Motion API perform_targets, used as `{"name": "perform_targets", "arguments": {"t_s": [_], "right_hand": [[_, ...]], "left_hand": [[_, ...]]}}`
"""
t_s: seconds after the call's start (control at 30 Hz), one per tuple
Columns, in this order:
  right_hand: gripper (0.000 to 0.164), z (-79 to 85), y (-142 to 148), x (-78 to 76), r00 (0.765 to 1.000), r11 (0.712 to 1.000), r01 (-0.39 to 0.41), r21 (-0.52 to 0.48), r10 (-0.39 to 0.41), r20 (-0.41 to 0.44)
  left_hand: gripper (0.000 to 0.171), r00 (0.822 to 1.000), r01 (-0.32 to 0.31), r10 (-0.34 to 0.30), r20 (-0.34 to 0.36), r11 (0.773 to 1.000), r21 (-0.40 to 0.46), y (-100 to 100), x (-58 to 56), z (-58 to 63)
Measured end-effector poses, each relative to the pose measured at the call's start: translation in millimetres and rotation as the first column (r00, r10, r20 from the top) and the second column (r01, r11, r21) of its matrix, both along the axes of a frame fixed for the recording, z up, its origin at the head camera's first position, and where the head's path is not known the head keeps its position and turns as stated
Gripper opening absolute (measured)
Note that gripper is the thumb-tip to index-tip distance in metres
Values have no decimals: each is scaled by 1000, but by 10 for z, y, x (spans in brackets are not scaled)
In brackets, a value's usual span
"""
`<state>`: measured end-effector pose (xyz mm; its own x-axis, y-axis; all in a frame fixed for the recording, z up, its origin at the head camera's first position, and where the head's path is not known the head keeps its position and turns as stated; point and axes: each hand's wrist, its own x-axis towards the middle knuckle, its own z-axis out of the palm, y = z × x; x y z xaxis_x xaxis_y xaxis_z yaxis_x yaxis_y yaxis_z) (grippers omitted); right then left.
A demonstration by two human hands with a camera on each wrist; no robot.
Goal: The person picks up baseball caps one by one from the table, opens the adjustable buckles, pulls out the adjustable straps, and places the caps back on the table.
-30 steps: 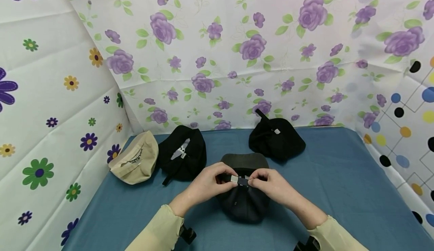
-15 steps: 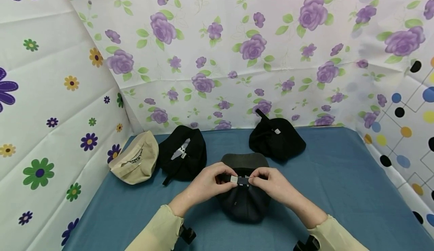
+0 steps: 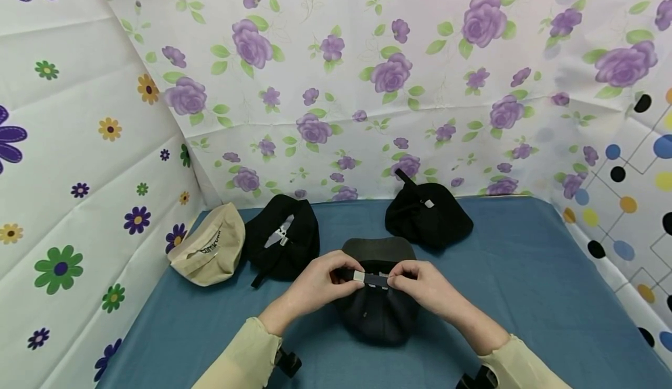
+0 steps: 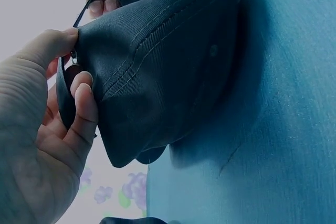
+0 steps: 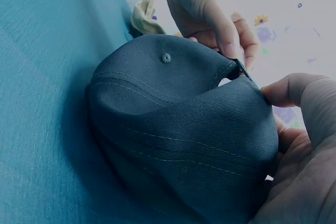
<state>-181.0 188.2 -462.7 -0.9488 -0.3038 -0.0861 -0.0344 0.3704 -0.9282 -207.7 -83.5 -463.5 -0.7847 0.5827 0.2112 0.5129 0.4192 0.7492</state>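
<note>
Grey cap (image 3: 379, 319) near centre of counter (image 3: 525, 272), a little toward 6 o'clock. Brim (image 3: 378, 250) at 12, crown at 6, rear strap (image 3: 374, 280) in plain view between both hands. Probably turned this way to bring strap under the eye and within reach from either side.

Gripped by left hand (image 3: 317, 278) at 9 o'clock end of strap, thumb against curled fingers, just beside pale patch (image 3: 359, 276). Gripped by right hand (image 3: 427, 287) at 3 o'clock end, where strap meets rim; likewise a thumb-and-finger pinch. Seems held from opposite ends to draw strap straight and steady. Crown apparently resting on counter, likely to take the weight and leave fingertips free for fine work. Fastening details hidden; cannot tell if closed.

Beige cap (image 3: 210, 249) between 9 and 10 o'clock of grey cap; black cap (image 3: 299, 243) at 10, just beside beige one, loose strap end toward 7. Second black cap (image 3: 438, 217) at 1, near brim, strap end raised toward 11. Presumably set back to give forearms room.
</note>
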Motion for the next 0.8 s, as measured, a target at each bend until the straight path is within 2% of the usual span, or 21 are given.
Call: {"name": "perform_targets", "arguments": {"t_s": [0.57, 0.8], "right_hand": [[12, 22, -24, 11, 996, 996, 91, 9, -91, 2], [13, 26, 4, 24, 998, 998, 63, 3, -63, 4]], "left_hand": [[21, 1000, -21, 22, 16, 1000, -10, -9, 20, 13], [21, 1000, -24, 24, 12, 1000, -15, -12, 15, 18]]}}
